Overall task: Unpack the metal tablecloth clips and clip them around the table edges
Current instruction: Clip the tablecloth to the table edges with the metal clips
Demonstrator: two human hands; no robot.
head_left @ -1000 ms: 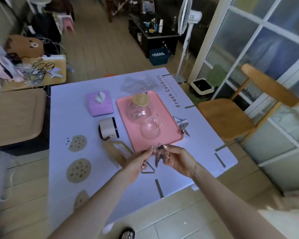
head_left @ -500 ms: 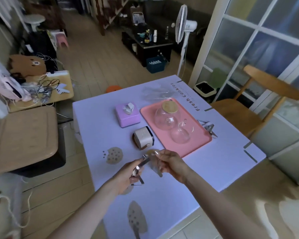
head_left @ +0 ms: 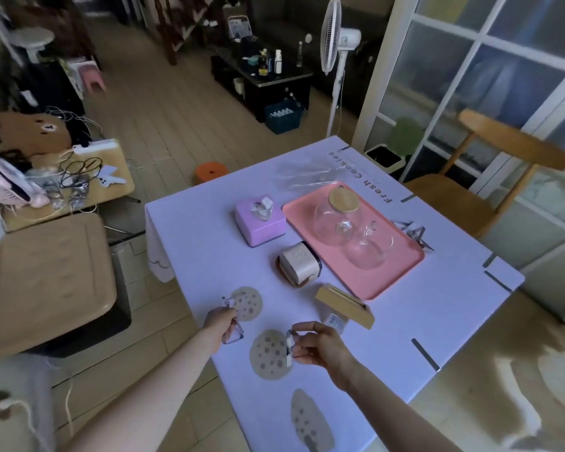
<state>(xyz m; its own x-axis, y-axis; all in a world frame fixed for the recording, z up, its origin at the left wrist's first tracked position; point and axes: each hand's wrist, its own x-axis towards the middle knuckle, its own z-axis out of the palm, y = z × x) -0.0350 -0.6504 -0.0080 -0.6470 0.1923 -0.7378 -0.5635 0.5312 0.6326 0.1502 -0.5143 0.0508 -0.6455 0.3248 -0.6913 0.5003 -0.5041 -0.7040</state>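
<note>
Tablecloth (head_left: 209, 243) reads "Fresh Cookies"; left hand (head_left: 220, 325) pinches one metal clip (head_left: 237, 335), right hand (head_left: 318, 346) pinches a second clip (head_left: 289, 349).

Home living room, standing fan (head_left: 331, 37), wooden chair (head_left: 490, 177), cluttered coffee table (head_left: 268, 76), glazed doors (head_left: 490, 70)

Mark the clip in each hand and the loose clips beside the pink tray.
left-hand clip (head_left: 235, 335): head view, its lower triangular end.
right-hand clip (head_left: 289, 349): head view, the bright metal strip.
loose clips (head_left: 415, 232): head view, middle of the pile.
</note>
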